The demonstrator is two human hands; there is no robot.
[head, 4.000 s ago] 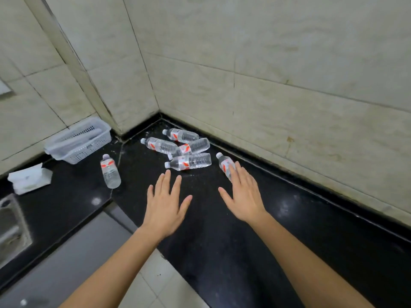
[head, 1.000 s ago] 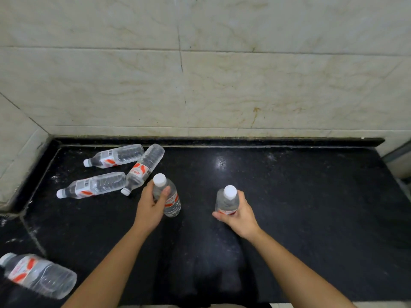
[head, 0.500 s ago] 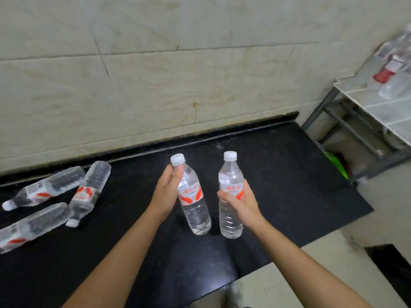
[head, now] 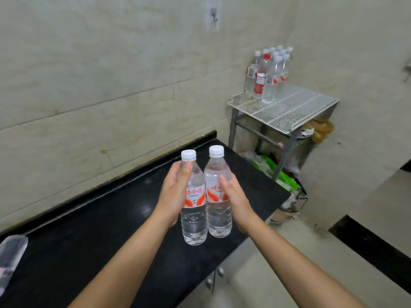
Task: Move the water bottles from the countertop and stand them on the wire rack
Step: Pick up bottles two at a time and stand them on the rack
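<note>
My left hand (head: 172, 194) grips one clear water bottle (head: 193, 221) with a white cap and a red-and-white label, held upright above the black countertop (head: 89, 236). My right hand (head: 236, 201) holds a second, matching bottle (head: 219, 218) upright right beside the first, the two nearly touching. The white wire rack (head: 289, 107) stands to the far right against the wall, on a grey metal frame. Several bottles (head: 268, 74) stand in a cluster at its back left corner. Another bottle (head: 10, 258) lies on the countertop at the left edge of the view.
Beige tiled walls rise behind the countertop and the rack, with a hook (head: 214, 15) high up. Green packaging (head: 282, 176) and bags lie under the rack. The front and right parts of the rack's top are bare wire. A dark ledge (head: 367, 247) runs at the lower right.
Both hands picked a bottle off the countertop and raised it upright. The view has swung right, so the wire rack now shows fully and the lying bottles have slid out to the left.
</note>
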